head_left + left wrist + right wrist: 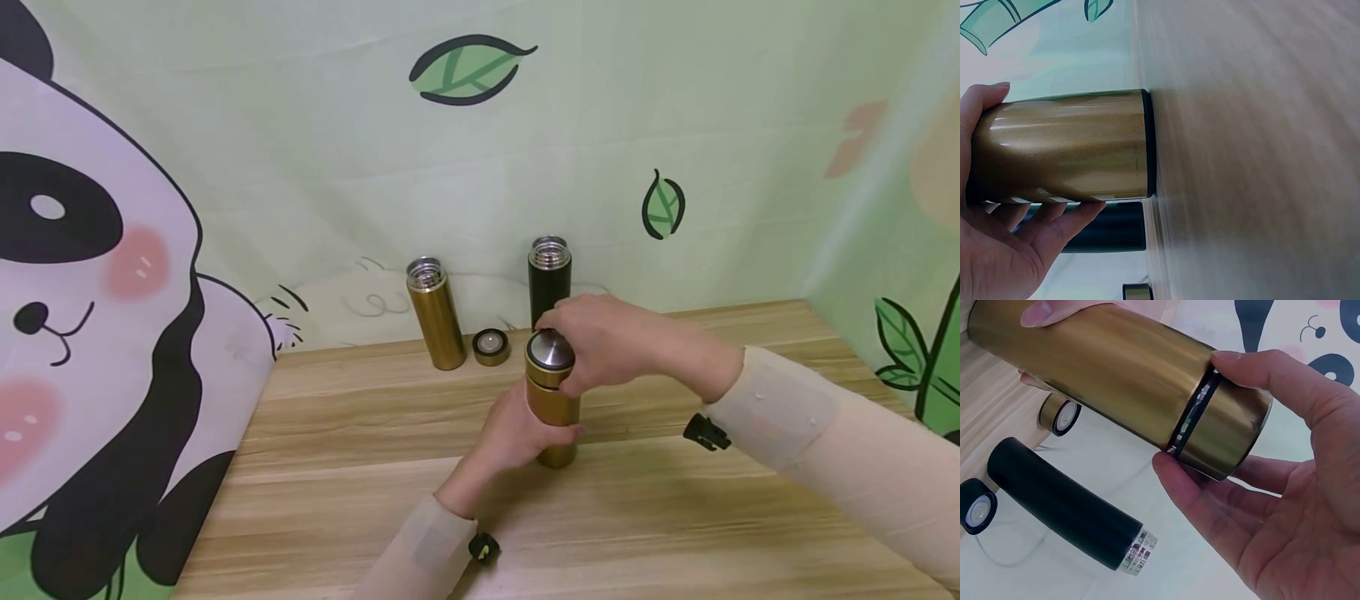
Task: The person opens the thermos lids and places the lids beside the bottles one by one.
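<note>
A gold thermos flask [555,408] stands upright on the wooden table, its black base ring at the tabletop in the left wrist view. My left hand [513,429] grips the body from the left, thumb and fingers on opposite sides. From the right, my right hand [615,343] holds the gold lid [550,354] with its silver top, thumb and fingertips around the rim. In the right wrist view a dark band with a shiny strip [1194,412] shows between lid and body.
Behind stand an open gold thermos [438,321] and an open black thermos [549,279]. A gold lid [491,346] lies between them, and a black lid [979,506] lies beside the black thermos. A printed cloth backdrop [337,167] rises at the table's rear edge.
</note>
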`<act>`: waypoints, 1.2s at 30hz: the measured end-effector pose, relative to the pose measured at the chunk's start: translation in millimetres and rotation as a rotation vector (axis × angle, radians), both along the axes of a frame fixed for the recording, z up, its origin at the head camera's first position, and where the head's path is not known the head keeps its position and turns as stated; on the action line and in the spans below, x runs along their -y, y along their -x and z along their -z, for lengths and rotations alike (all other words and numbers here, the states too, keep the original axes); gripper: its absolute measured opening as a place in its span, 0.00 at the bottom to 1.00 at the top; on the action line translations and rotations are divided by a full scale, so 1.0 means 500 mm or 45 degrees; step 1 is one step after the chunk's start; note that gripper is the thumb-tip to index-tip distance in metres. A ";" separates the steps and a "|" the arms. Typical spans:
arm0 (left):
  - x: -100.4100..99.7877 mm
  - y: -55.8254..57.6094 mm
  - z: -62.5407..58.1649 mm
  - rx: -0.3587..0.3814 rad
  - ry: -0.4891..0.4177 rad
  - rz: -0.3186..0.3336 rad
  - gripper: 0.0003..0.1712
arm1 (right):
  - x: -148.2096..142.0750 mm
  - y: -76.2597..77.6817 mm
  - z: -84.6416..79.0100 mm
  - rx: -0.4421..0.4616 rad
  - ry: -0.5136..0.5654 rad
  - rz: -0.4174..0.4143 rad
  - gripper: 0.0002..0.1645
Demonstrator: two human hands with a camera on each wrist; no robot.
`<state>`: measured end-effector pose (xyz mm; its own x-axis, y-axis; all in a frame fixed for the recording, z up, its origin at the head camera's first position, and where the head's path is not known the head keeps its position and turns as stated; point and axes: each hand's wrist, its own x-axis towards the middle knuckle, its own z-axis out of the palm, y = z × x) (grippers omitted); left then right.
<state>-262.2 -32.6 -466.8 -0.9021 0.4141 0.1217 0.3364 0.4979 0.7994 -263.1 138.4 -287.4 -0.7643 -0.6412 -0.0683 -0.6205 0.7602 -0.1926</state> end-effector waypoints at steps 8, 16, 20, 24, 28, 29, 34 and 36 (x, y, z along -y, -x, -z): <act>0.001 0.000 0.002 0.010 0.007 -0.004 0.40 | -0.002 0.002 -0.006 0.035 0.015 -0.044 0.39; 0.001 -0.001 -0.001 0.022 0.005 -0.009 0.40 | -0.002 0.002 -0.013 0.081 -0.005 -0.046 0.45; 0.002 -0.001 0.000 0.028 -0.001 -0.005 0.40 | -0.001 0.000 -0.015 0.090 -0.002 -0.050 0.45; 0.001 0.000 0.000 0.017 0.000 -0.002 0.40 | -0.001 -0.001 -0.016 0.114 0.011 -0.045 0.47; 0.001 0.000 0.001 0.012 -0.003 0.005 0.40 | -0.002 0.000 -0.015 0.160 0.032 -0.045 0.48; 0.001 0.000 0.001 0.014 -0.003 0.005 0.40 | -0.002 0.001 -0.015 0.172 0.038 -0.048 0.48; 0.000 -0.001 0.000 0.014 0.002 -0.006 0.40 | -0.003 0.005 -0.012 0.195 0.065 -0.084 0.47; 0.000 0.000 0.000 0.010 0.005 -0.010 0.40 | -0.004 0.006 -0.012 0.188 0.073 -0.104 0.46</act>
<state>-262.1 -32.6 -466.7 -0.9062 0.4074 0.1131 0.3262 0.5035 0.8000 -265.9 140.3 -281.3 -0.6938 -0.7070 -0.1373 -0.6417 0.6934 -0.3276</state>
